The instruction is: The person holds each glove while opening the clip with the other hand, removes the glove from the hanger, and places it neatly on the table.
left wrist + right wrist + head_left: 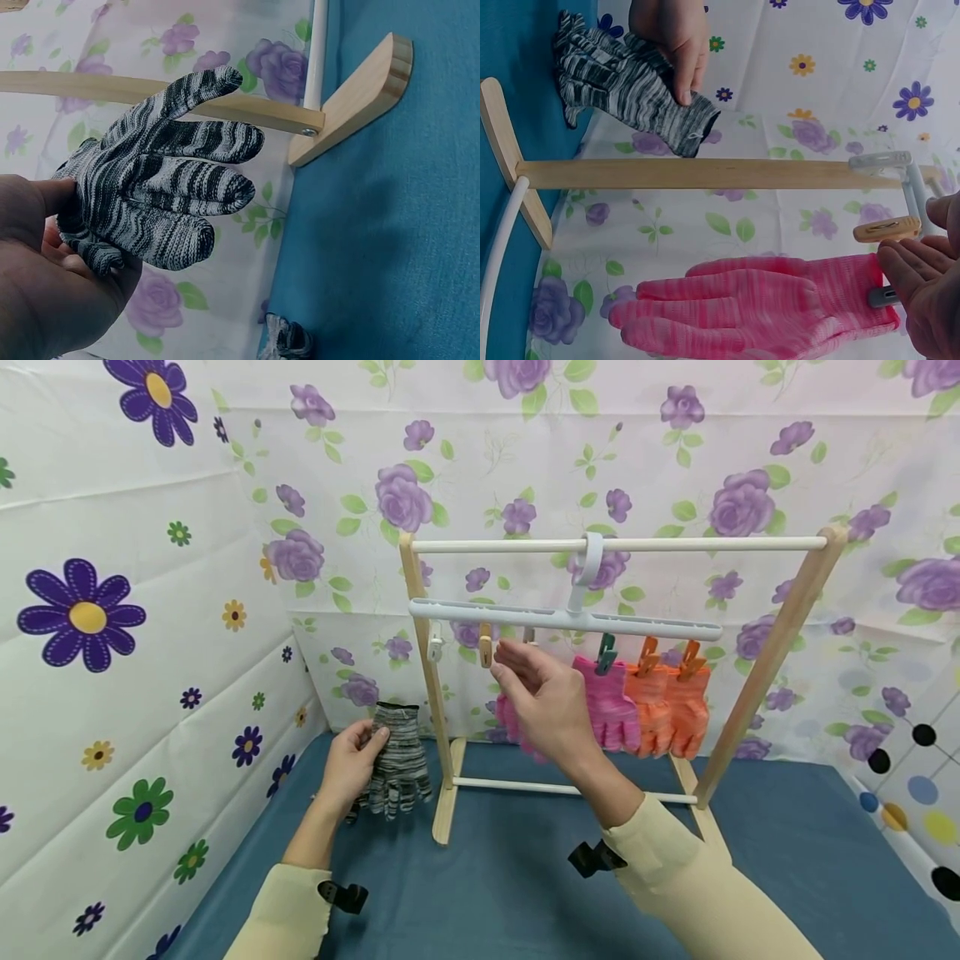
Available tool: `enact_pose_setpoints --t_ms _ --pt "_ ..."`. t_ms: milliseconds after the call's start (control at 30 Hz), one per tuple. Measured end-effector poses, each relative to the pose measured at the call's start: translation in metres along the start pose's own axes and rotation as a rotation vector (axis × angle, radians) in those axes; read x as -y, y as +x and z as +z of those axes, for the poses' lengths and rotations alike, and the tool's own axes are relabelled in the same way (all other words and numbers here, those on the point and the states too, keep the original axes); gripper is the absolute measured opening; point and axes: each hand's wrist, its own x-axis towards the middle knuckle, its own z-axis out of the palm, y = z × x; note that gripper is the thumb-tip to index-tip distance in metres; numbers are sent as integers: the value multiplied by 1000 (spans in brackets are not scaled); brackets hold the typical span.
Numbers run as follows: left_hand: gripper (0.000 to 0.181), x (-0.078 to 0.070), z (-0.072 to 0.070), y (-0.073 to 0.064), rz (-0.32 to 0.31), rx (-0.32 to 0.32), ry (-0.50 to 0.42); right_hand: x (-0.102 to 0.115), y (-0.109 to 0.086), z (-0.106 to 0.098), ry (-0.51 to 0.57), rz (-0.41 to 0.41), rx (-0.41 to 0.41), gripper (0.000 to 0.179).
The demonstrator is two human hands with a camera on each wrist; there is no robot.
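Note:
My left hand pinches a black-and-grey striped knit glove by its cuff, fingers of the glove hanging down. In the left wrist view that glove spreads out past my thumb. My right hand is raised under the pale blue hanger, its fingers extended beside a tan clothespin on the bar. The right wrist view puts the fingertips right at this tan clothespin. A white clothespin hangs to its left, with no glove in it. Behind my right hand, a pink glove hangs from a grey clothespin.
The hanger hooks over the white top rod of a wooden rack. Farther right hang another pink glove under a green clothespin and orange gloves under orange clothespins. Part of another striped glove lies on the blue cloth.

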Motion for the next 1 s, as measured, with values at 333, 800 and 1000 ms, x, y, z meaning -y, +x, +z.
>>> enact_pose_setpoints --t_ms 333,800,1000 --pt "47 9 2 4 -45 -3 13 1 -6 -6 -9 -33 -11 38" --pt "51 22 7 12 -86 13 38 -2 -16 -21 19 -78 -21 39" --pt "46 25 11 14 -92 16 67 -3 -21 -29 8 -105 -35 41"
